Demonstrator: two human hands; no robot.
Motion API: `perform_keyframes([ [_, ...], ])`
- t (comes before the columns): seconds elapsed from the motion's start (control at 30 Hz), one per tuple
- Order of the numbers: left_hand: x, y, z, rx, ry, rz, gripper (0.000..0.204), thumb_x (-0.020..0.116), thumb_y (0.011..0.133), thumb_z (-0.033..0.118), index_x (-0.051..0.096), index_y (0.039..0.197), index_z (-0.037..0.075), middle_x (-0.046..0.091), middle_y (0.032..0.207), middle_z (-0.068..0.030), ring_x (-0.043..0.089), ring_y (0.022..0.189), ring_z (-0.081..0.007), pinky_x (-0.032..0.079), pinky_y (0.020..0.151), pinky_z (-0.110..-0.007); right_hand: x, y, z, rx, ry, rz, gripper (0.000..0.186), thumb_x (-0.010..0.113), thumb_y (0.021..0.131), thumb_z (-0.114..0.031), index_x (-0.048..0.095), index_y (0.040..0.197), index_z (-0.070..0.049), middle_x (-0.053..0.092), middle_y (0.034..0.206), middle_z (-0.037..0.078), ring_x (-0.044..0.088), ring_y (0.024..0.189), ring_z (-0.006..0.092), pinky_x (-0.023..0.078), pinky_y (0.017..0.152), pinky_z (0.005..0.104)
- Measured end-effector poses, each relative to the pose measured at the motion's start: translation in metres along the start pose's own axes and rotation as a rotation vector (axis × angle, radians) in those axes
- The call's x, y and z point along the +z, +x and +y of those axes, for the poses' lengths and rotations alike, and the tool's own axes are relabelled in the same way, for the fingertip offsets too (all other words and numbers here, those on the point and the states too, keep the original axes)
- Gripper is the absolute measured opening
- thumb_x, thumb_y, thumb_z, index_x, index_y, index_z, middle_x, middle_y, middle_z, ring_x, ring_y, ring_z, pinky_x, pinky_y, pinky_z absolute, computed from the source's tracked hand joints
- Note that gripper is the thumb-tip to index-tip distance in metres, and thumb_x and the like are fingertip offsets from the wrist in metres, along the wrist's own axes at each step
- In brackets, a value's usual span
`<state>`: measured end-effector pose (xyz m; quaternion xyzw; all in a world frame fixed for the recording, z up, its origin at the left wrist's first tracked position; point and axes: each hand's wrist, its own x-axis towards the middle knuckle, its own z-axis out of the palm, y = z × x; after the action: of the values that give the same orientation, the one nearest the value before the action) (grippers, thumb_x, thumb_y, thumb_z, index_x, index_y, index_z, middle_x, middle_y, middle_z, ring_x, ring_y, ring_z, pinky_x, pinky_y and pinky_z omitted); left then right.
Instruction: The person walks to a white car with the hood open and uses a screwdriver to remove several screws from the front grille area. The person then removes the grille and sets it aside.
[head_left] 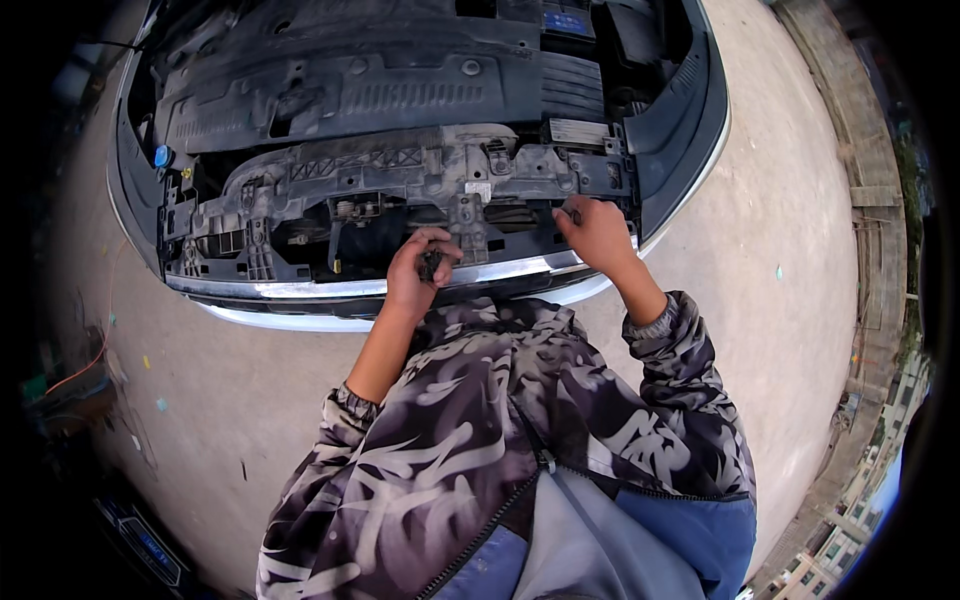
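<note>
The dusty grey moulded-plastic front panel (350,178) spans the car's open engine bay, directly beyond the shiny chrome strip (320,290), as seen from the wearer. The wearer's left hand (422,272) is over the strip, right of its middle, palm turned partly upward. Its fingers curl around a small dark lump-shaped piece (430,265); whether that is one item or several cannot be told. The cupped hold probably guards against dropping it through the panel's gaps. The right hand (598,235) is beyond the strip's right end, with thumb and forefinger drawn narrowly together at the panel's right part. I cannot tell whether anything is pinched there; such a fingertip posture would suit a small part or a tight spot. Both forearms reach across the strip, presumably because the panel sits behind it.

As for writing, a small white rectangular label (478,190) is stuck on the panel, beyond the strip and above the left hand; its print is too small to read. Well beyond the strip, toward the right, a blue rectangular label (567,21) carries pale marks, likewise illegible. The black, grey and white patterned jacket (440,440), on the wearer's side of the strip, has brush-like strokes that form no readable word.
</note>
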<state>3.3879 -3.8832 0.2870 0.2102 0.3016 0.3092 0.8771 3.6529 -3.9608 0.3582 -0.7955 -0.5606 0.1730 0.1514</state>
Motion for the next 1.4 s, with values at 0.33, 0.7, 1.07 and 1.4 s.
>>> perform_keyframes([
  [0.33, 0.029, -0.014, 0.009, -0.259, -0.116, -0.109, 0.06, 0.039, 0.095, 0.045, 0.045, 0.126, -0.006, 0.05, 0.126, -0.0213, 0.048, 0.118, -0.0299, 0.036, 0.104, -0.045, 0.028, -0.019, -0.078, -0.357, 0.38, -0.199, 0.019, 0.065, 0.077, -0.021, 0.066, 0.093, -0.01, 0.065, 0.077, 0.015, 0.062, 0.076, 0.0375, 0.05, 0.066, 0.045],
  [0.7, 0.026, -0.013, 0.005, -0.343, -0.14, -0.168, 0.068, 0.034, 0.096, 0.053, 0.043, 0.132, -0.004, 0.048, 0.132, -0.0125, 0.043, 0.122, -0.0238, 0.034, 0.102, -0.04, 0.044, -0.027, -0.088, -0.353, 0.277, -0.223, 0.023, 0.067, 0.076, -0.016, 0.066, 0.097, -0.01, 0.066, 0.094, 0.012, 0.062, 0.082, 0.0344, 0.051, 0.069, 0.0419],
  [1.07, 0.02, -0.012, -0.001, -0.395, -0.1, -0.054, 0.061, 0.033, 0.097, 0.05, 0.045, 0.128, -0.001, 0.052, 0.125, -0.0112, 0.047, 0.117, -0.0229, 0.038, 0.1, -0.043, 0.052, -0.026, -0.084, -0.408, 0.419, -0.197, 0.021, 0.066, 0.076, -0.012, 0.066, 0.096, -0.008, 0.066, 0.098, 0.01, 0.063, 0.082, 0.0319, 0.051, 0.069, 0.0385],
  [1.4, 0.022, -0.012, 0.0, -0.364, -0.047, -0.024, 0.045, 0.037, 0.098, 0.041, 0.047, 0.124, 0.006, 0.054, 0.117, -0.0096, 0.053, 0.11, -0.0227, 0.045, 0.094, -0.047, 0.047, -0.025, -0.084, -0.353, 0.593, -0.104, 0.019, 0.069, 0.076, -0.016, 0.065, 0.092, -0.006, 0.06, 0.079, 0.012, 0.061, 0.071, 0.0325, 0.048, 0.062, 0.0371],
])
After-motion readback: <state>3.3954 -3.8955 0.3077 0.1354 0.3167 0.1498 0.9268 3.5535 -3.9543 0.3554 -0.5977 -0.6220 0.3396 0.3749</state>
